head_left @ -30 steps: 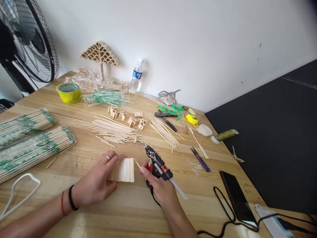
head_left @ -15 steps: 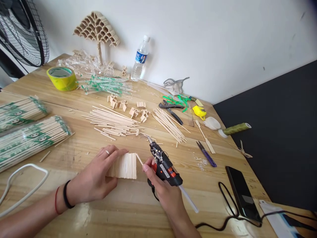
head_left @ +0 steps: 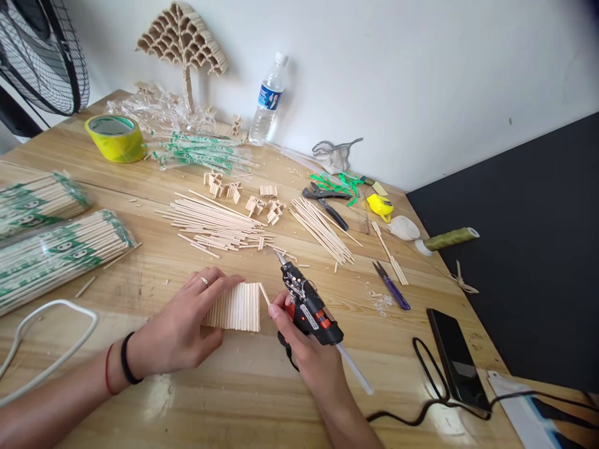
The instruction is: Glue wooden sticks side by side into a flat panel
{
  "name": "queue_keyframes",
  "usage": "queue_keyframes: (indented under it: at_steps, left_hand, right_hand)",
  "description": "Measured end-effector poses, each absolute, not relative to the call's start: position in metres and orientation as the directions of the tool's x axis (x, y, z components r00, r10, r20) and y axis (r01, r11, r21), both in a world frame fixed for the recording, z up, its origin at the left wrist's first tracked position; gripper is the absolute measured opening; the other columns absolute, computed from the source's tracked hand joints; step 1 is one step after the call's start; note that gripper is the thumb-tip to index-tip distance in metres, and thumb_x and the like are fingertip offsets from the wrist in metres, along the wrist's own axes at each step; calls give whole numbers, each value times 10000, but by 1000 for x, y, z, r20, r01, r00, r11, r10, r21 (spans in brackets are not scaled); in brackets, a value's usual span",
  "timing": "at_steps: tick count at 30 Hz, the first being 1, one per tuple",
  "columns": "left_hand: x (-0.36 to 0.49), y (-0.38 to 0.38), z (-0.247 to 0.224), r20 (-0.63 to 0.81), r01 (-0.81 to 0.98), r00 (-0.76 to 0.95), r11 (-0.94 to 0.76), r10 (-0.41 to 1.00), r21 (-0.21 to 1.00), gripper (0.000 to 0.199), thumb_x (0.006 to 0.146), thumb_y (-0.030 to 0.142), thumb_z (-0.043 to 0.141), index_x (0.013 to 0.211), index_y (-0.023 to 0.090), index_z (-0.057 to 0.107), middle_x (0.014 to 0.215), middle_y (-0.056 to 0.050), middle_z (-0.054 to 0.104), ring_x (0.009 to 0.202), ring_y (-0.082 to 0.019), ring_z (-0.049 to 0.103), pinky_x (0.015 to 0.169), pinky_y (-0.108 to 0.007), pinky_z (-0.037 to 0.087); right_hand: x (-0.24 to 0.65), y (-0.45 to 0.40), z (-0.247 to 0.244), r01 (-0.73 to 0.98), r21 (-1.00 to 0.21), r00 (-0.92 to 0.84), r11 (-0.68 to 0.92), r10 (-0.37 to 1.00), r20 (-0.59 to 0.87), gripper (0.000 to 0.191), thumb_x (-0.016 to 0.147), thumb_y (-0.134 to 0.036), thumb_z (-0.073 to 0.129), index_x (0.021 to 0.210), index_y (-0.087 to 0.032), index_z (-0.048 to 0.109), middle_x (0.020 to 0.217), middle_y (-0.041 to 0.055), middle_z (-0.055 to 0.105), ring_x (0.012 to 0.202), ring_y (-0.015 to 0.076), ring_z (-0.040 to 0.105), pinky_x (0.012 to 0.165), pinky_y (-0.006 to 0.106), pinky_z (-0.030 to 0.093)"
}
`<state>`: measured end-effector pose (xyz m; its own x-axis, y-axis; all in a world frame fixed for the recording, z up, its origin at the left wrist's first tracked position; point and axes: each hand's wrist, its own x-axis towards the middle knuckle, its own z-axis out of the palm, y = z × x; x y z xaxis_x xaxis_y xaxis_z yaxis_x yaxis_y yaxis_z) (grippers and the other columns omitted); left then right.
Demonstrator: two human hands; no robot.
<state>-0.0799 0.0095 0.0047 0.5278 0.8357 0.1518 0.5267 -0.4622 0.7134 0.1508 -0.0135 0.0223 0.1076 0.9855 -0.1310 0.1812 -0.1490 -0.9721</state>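
A panel of short wooden sticks (head_left: 241,307) lies side by side under my left hand (head_left: 182,324), whose thumb and fingers close on its left part. My right hand (head_left: 309,358) holds a black hot glue gun (head_left: 309,305) in its palm, nozzle pointing up and left, a clear glue stick out of its back. Between that hand's thumb and forefinger is one short stick (head_left: 265,294), its upper end at the panel's top right corner. Loose sticks (head_left: 215,221) are spread behind the panel.
Small stick pieces (head_left: 255,206), more sticks (head_left: 322,231), pliers (head_left: 327,202) and a water bottle (head_left: 267,103) stand or lie farther back. To the right are scissors (head_left: 392,285) and a phone (head_left: 458,362). Yellow tape (head_left: 116,140) and packed sticks (head_left: 60,252) are at left.
The short stick in my right hand has come closer to the panel's right edge, its tip now at the corner. The view has shifted slightly.
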Motion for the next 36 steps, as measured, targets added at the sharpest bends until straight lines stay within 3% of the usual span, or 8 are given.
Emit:
queue_keyframes:
  at_steps: [22, 36]
  left_hand:
    - [-79, 10, 5, 171, 520, 530, -478, 830, 707, 768, 779, 25, 562, 1508, 226, 427, 1292, -89, 571, 1219, -289, 565, 1060, -429, 499]
    - [-79, 9, 6, 153, 525, 532, -466, 833, 712, 780, 775, 32, 569, 1513, 232, 414, 1305, -99, 571, 1228, -303, 569, 1074, -450, 494]
  right_hand:
    - [150, -13, 23, 195, -972, 17, -132, 991, -131, 250, 945, -465, 746, 904, -239, 646, 761, -15, 623, 670, 171, 599, 667, 301, 538]
    - [146, -14, 31, 221, -966, 52, -137, 990, -128, 213, 918, -428, 761, 875, -239, 673, 790, 14, 679, 700, 192, 626, 696, 324, 567]
